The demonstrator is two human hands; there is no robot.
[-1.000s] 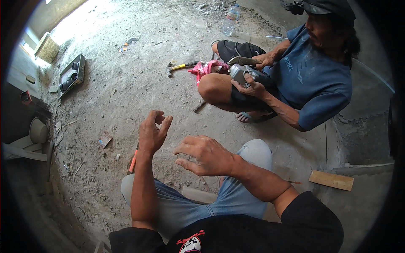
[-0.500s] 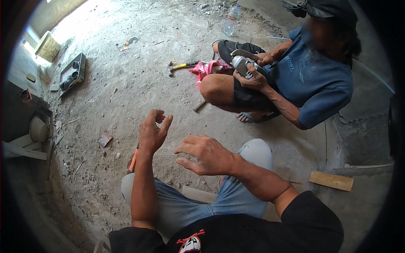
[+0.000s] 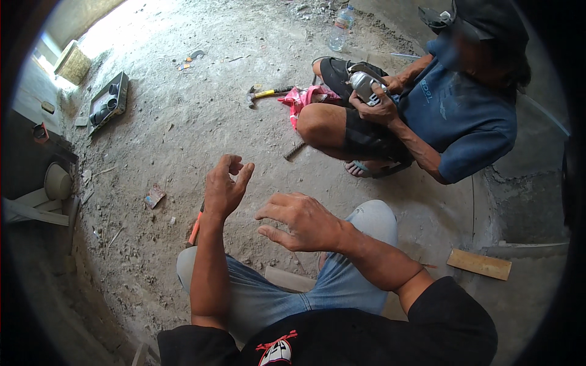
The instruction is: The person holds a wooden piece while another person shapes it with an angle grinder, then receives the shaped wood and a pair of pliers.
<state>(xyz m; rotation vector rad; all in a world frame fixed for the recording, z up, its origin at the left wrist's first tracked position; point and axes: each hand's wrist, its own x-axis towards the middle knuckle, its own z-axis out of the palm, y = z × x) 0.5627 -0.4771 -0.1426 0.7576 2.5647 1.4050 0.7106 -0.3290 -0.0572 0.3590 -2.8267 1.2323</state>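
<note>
Raised over the dusty floor, my left hand (image 3: 224, 188) has its fingers curled loosely, thumb apart, with nothing in it. My right hand (image 3: 299, 221) hovers over my knees, fingers bent and spread from the thumb, also holding nothing. A tool with an orange handle (image 3: 195, 227) lies on the ground beside my left forearm, partly hidden by it. At the right a squatting co-worker (image 3: 467, 116) grips a silver angle grinder (image 3: 367, 85) in both hands.
A hammer with a yellow handle (image 3: 268, 93) lies by a pink cloth (image 3: 299, 100) near the co-worker's knee. Farther off are a plastic bottle (image 3: 340, 30), a tray (image 3: 124, 91) with black pipe fittings, and a bucket (image 3: 73, 66). A wooden board (image 3: 479, 264) lies at right.
The view has shifted slightly, so the background sits a little to the right. My hands keep nearly the same pose. The co-worker still holds the grinder.
</note>
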